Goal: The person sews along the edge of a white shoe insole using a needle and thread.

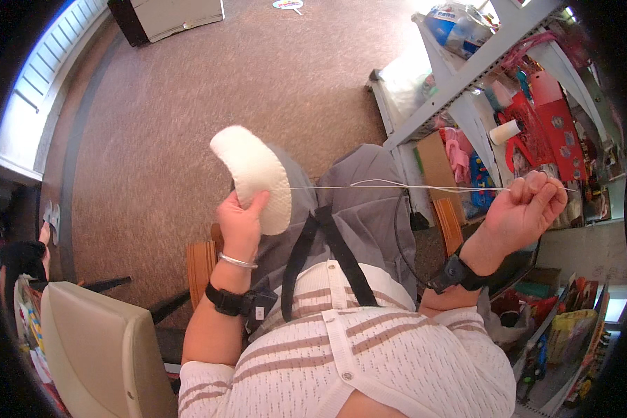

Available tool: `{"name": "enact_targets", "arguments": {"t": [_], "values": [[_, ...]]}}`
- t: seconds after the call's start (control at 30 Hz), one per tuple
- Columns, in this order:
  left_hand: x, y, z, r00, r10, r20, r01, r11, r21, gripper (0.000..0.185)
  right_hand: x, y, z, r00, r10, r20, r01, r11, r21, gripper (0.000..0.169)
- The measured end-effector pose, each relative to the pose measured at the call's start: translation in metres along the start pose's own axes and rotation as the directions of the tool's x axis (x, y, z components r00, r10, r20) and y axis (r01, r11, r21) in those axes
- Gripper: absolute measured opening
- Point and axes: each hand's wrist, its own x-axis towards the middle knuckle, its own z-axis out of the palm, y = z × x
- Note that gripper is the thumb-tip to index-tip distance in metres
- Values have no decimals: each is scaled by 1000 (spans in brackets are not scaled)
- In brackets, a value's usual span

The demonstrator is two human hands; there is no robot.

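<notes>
A cream, padded insole-shaped piece (251,162) with stitching along its edge is held over my lap. My left hand (240,217) grips its near end, thumb on top and fingers beneath. White thread (339,187) runs taut from the piece across to my right hand (527,204), which is raised at the right with its fingers pinched on the thread. A thin, pale tip, perhaps a needle, sticks out past those fingers; most of it is hidden. One loose thread end curls above the taut strand.
White metal shelving (444,94) stands close on the right, stocked with packaged goods and a white thread spool (506,132). A beige chair back (99,350) is at lower left. Another person's bare leg (46,245) shows at far left. A cabinet (172,18) stands ahead on the brown floor.
</notes>
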Motion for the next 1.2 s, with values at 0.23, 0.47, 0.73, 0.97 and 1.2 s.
{"name": "enact_targets", "arguments": {"t": [0.23,0.47,0.73,0.97,1.2], "values": [[-8,7,6,993,-33,110,41,996,-74,28,-56,30,58,905,328,271,-201,891,-406,4],[-15,14,12,990,-79,120,95,986,-137,30,-134,63,105,601,455,657,-84,853,-515,11],[-16,15,13,990,-67,122,89,979,-182,29,-144,76,106,576,437,690,-14,850,-527,18],[-16,13,13,990,-70,119,91,980,-179,28,-144,76,107,577,440,688,-16,849,-529,20],[-16,13,12,992,-57,114,75,984,-164,28,-143,75,107,565,447,693,-7,843,-538,21]]}}
